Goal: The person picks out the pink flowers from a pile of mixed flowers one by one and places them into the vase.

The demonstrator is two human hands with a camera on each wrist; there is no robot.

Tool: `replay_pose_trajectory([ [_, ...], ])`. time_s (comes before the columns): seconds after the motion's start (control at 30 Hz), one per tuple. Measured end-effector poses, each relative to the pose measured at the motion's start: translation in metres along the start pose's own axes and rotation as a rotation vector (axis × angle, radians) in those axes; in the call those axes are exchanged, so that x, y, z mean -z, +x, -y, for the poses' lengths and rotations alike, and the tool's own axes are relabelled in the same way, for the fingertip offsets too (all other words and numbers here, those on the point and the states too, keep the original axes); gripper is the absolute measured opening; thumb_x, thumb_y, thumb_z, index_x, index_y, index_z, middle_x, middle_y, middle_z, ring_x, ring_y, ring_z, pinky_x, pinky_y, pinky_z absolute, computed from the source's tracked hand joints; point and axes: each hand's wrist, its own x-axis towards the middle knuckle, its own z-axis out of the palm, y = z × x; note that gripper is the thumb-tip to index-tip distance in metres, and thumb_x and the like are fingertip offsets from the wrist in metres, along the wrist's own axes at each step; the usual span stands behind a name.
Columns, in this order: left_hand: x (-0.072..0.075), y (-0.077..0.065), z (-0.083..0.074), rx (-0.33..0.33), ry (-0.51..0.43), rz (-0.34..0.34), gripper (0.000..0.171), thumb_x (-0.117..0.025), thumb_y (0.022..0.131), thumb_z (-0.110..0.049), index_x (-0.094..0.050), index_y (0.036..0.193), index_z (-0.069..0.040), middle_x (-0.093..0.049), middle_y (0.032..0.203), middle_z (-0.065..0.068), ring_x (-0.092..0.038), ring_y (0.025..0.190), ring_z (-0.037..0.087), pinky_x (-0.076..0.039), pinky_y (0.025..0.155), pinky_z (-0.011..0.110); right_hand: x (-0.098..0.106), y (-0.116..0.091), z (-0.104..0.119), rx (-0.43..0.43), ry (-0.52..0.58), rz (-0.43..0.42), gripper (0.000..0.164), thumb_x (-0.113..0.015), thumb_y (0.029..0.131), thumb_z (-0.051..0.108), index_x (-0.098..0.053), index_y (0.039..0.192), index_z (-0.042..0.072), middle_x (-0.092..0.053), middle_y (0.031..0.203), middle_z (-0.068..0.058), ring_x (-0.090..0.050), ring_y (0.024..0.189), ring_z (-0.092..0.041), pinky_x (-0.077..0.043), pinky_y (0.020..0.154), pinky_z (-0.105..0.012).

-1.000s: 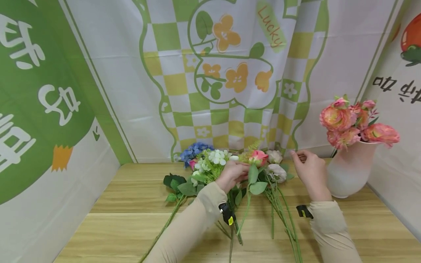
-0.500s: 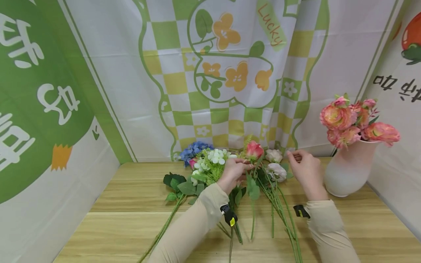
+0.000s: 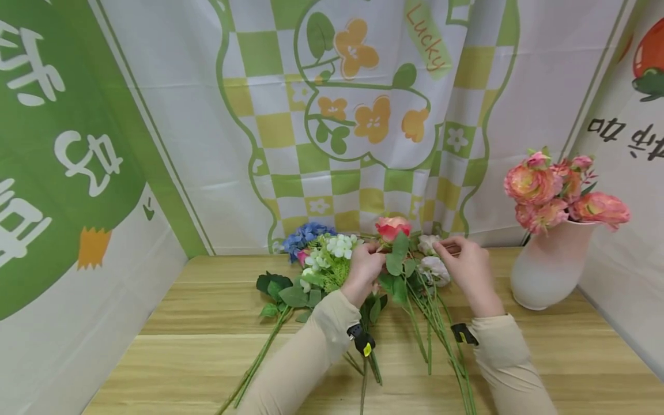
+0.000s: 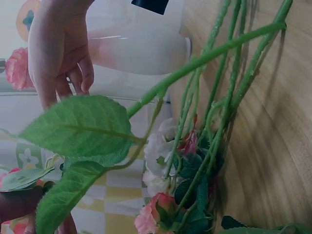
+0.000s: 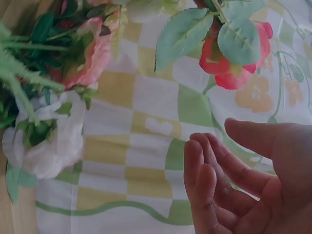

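My left hand [image 3: 365, 270] pinches a pink-red rose [image 3: 392, 229] just below its bloom, lifted over the other flowers. Its green leaves [image 4: 78, 127] and long stem [image 4: 195, 63] cross the left wrist view, the stem slanting down towards the table. To the right, my right hand [image 3: 466, 270] has relaxed, slightly bent fingers with nothing between them. In the right wrist view that hand [image 5: 234, 180] is apart from the rose [image 5: 236, 56]. Beneath and between the hands lie white flowers [image 3: 434, 271] and a pink bloom [image 4: 156, 214] with their stems.
A white-and-pink vase [image 3: 550, 268] holding coral-pink flowers [image 3: 534, 184] stands at the right. Blue hydrangea [image 3: 306, 237] and white blossoms [image 3: 339, 246] lie left of my left hand on the wooden table [image 3: 181, 323]. A patterned cloth [image 3: 332, 173] hangs behind.
The rose has moved left and up in my left hand, its bloom turning upright and its stem swinging right. My right hand has come left, closer to the rose and white flowers.
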Motion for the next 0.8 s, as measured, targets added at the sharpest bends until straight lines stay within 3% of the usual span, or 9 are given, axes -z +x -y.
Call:
replay_pose_trajectory([
  [0.17,0.004,-0.003,-0.001,-0.042,-0.064,-0.013,0.039,-0.058,0.085,0.001,-0.062,0.123,-0.004,-0.068,0.109,0.014,-0.065,0.076,0.015,-0.053,0.059,0.026,-0.002,0.000,0.008,0.013,0.033,0.011,0.034,-0.061,0.092,0.038,-0.069,0.103,0.007,-0.072,0.096,-0.015,-0.068,0.087,-0.030,-0.053,0.075,-0.046],
  [0.4,0.012,-0.008,-0.002,-0.100,-0.027,-0.046,0.030,-0.062,0.085,-0.002,-0.068,0.115,-0.006,-0.069,0.105,0.012,-0.062,0.079,0.014,-0.049,0.059,0.024,-0.006,-0.001,0.019,0.035,0.076,0.012,0.026,-0.066,0.089,0.033,-0.071,0.100,0.010,-0.072,0.092,-0.012,-0.069,0.084,-0.027,-0.054,0.074,-0.044],
  [0.57,0.015,-0.011,-0.003,-0.143,-0.025,-0.070,0.024,-0.065,0.084,-0.003,-0.071,0.108,-0.005,-0.070,0.102,0.011,-0.065,0.085,0.015,-0.053,0.071,0.028,-0.007,-0.002,0.025,0.035,0.099,0.015,0.027,-0.066,0.089,0.036,-0.071,0.101,0.011,-0.073,0.093,-0.010,-0.070,0.084,-0.026,-0.055,0.074,-0.042],
  [0.8,0.020,-0.012,-0.002,-0.143,-0.120,-0.087,0.023,-0.068,0.081,-0.004,-0.072,0.104,-0.005,-0.073,0.095,0.010,-0.069,0.082,0.016,-0.054,0.086,0.041,-0.007,-0.003,0.036,0.066,0.109,0.001,0.026,-0.066,0.088,0.037,-0.071,0.097,0.014,-0.073,0.091,-0.008,-0.070,0.082,-0.024,-0.055,0.072,-0.041],
])
